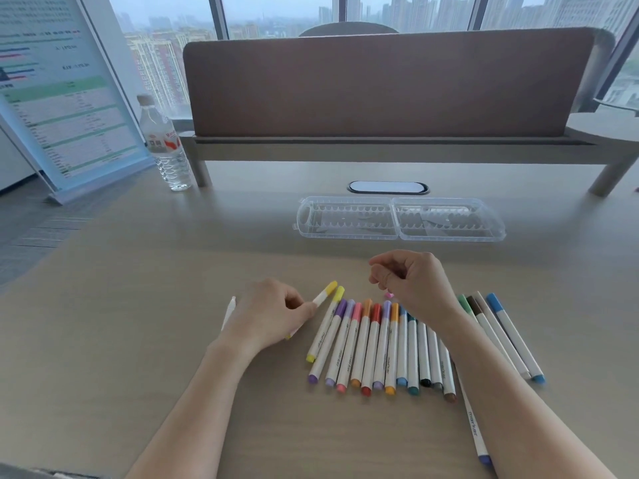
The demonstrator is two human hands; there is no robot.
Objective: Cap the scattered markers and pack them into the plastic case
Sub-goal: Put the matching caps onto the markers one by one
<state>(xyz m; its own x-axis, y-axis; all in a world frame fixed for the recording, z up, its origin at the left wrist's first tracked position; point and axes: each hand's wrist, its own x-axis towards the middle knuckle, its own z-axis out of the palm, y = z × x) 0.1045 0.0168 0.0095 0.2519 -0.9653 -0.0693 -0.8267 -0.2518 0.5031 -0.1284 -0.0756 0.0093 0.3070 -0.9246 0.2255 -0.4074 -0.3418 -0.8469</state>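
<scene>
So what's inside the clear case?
No markers yet. The open case shows only rows of empty scalloped slots in both halves, and the desk shows through its clear plastic. Nothing hidden.

left hand (273, 311) low, fingers (304, 310) pinching (thumb tucked), right hand (411, 281) raised, fingers loosely curled

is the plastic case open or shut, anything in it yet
Open and empty: the plastic case lies spread flat in two halves, bare ridged slots showing, and no marker lies inside.

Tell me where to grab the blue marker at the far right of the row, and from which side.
Pinch the blue marker mid-barrel from above: it lies flat on the desk, and its right side is free, so approach from the right.
</scene>
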